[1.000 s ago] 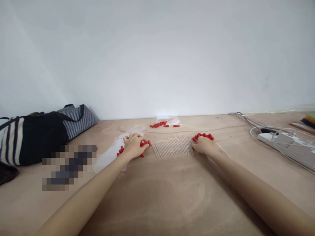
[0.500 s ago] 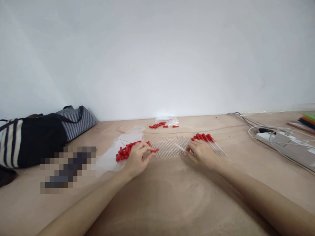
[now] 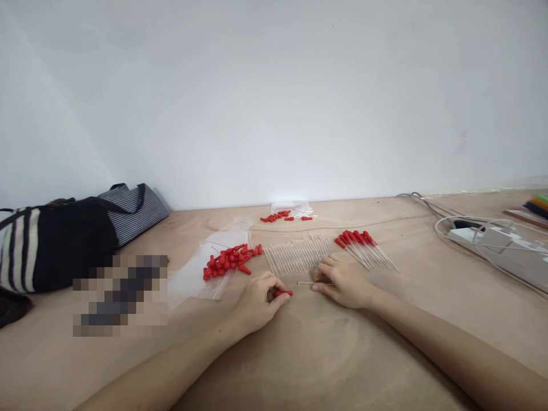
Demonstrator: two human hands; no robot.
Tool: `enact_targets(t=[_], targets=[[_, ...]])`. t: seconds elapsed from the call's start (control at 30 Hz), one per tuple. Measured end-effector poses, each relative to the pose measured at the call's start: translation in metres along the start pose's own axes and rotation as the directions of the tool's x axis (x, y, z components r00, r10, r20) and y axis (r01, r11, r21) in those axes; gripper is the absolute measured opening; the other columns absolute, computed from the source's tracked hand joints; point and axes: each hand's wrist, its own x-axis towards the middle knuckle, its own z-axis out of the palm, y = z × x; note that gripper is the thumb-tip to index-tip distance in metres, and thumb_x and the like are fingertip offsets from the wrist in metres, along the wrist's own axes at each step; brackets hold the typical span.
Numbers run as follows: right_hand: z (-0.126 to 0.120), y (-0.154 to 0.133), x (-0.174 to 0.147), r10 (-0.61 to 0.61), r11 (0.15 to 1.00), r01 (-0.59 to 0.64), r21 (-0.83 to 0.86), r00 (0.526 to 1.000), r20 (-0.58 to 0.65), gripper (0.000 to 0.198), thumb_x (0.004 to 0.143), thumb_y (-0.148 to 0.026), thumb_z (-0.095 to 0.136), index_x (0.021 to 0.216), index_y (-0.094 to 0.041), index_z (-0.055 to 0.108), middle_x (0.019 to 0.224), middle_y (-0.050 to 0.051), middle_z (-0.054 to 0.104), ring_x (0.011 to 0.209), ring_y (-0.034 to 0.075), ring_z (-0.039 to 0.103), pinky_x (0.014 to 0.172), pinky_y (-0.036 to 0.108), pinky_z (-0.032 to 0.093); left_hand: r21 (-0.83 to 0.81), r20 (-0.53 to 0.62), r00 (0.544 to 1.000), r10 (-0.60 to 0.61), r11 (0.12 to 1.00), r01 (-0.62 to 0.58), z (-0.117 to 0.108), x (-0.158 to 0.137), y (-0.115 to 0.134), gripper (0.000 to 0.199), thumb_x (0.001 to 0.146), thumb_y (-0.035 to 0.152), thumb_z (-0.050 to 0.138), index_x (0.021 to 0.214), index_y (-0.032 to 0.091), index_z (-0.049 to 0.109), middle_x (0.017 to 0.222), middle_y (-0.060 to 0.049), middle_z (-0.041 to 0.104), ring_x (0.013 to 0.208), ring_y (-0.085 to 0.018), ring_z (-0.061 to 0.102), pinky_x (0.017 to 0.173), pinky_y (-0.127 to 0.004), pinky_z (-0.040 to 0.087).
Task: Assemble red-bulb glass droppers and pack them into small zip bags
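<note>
Plywood table (image 3: 299, 354) under both hands: the left hand (image 3: 257, 299) pinches a red cap (image 3: 283, 293), the right hand (image 3: 342, 282) pinches a clear tube (image 3: 309, 283) — their ends just apart. Behind lie the tube row (image 3: 297, 255) and cap pile (image 3: 229, 260). Misaligned, the thin tube could slip or bend — or roll away.

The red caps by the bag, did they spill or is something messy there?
Nothing looks broken. The loose red caps lie in a jumbled heap, half on the clear plastic bag, while the clear tubes beside them sit in a neat row. The left hand pinches one cap; the right hand holds one tube.
</note>
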Motion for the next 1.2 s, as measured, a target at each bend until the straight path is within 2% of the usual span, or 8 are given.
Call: enact_targets(t=[0.17, 0.33, 0.5, 0.83, 1.0, 1.1, 1.2], targets=[[0.015, -0.011, -0.001, 0.082, 0.995, -0.089, -0.055, 0.991, -0.109, 0.01, 0.082, -0.022, 0.044, 0.076, -0.018, 0.05, 0.079, 0.004, 0.057, 0.078, 0.018, 0.048, 0.069, 0.032, 0.028, -0.065, -0.055, 0.998, -0.027, 0.998, 0.023, 0.004, -0.001, -0.004, 0.006, 0.076, 0.021, 0.05, 0.074, 0.018, 0.055, 0.071, 0.0, 0.057, 0.065, -0.014, 0.052, 0.06, -0.025, 0.04], [0.024, -0.018, -0.006, 0.115, 0.989, -0.094, 0.111, 0.973, -0.201, 0.01, 0.084, -0.017, 0.037, 0.077, -0.018, 0.044, 0.074, -0.001, 0.059, 0.068, 0.012, 0.052, 0.077, 0.034, 0.025, -0.191, -0.028, 0.999, -0.028, 0.981, 0.022, 0.006, -0.002, -0.005, 0.011, 0.08, 0.021, 0.046, 0.086, 0.019, 0.056, 0.079, 0.0, 0.062, 0.072, -0.015, 0.057, 0.065, -0.026, 0.043], [0.024, -0.025, -0.006, 0.078, 0.979, -0.041, 0.197, 0.98, -0.183, 0.011, 0.085, -0.015, 0.035, 0.081, -0.019, 0.044, 0.077, -0.001, 0.061, 0.069, 0.012, 0.054, 0.08, 0.035, 0.023, -0.17, -0.036, 0.999, 0.009, 0.985, -0.015, 0.007, -0.001, -0.005, 0.017, 0.082, 0.021, 0.045, 0.089, 0.021, 0.06, 0.088, -0.002, 0.065, 0.083, -0.018, 0.058, 0.075, -0.03, 0.043], [0.022, -0.034, -0.007, 0.042, 0.982, -0.004, 0.189, 0.979, -0.2, 0.013, 0.084, -0.015, 0.037, 0.083, -0.019, 0.05, 0.077, -0.002, 0.062, 0.068, 0.011, 0.054, 0.075, 0.031, 0.025, -0.16, -0.049, 0.999, 0.011, 0.987, -0.018, 0.007, 0.0, -0.002, 0.016, 0.082, 0.023, 0.045, 0.086, 0.02, 0.06, 0.084, -0.002, 0.064, 0.079, -0.017, 0.057, 0.071, -0.028, 0.043], [0.023, -0.036, -0.008, 0.03, 0.977, 0.013, 0.211, 0.98, -0.197, 0.012, 0.081, -0.013, 0.04, 0.083, -0.019, 0.051, 0.076, -0.002, 0.061, 0.068, 0.011, 0.053, 0.072, 0.029, 0.024, -0.161, -0.054, 0.998, -0.01, 0.987, 0.001, 0.007, -0.001, -0.001, 0.016, 0.082, 0.024, 0.045, 0.082, 0.019, 0.06, 0.076, -0.001, 0.063, 0.07, -0.015, 0.055, 0.062, -0.025, 0.042], [0.021, -0.035, -0.007, 0.005, 0.982, 0.034, 0.187, 0.979, -0.204, 0.014, 0.082, -0.014, 0.04, 0.081, -0.019, 0.053, 0.074, -0.001, 0.061, 0.066, 0.011, 0.052, 0.07, 0.029, 0.023, -0.147, -0.058, 0.998, -0.015, 0.989, 0.006, 0.008, -0.001, -0.001, 0.015, 0.081, 0.025, 0.046, 0.08, 0.019, 0.06, 0.073, 0.0, 0.062, 0.066, -0.014, 0.054, 0.058, -0.024, 0.041], [0.018, -0.033, -0.007, -0.045, 0.989, 0.074, 0.132, 0.978, -0.206, 0.017, 0.082, -0.014, 0.039, 0.082, -0.019, 0.055, 0.074, 0.0, 0.062, 0.065, 0.011, 0.051, 0.07, 0.03, 0.022, -0.134, -0.059, 0.998, 0.004, 0.991, -0.012, 0.01, -0.002, -0.002, 0.014, 0.081, 0.024, 0.046, 0.08, 0.019, 0.06, 0.074, 0.0, 0.062, 0.068, -0.015, 0.054, 0.061, -0.026, 0.041]])
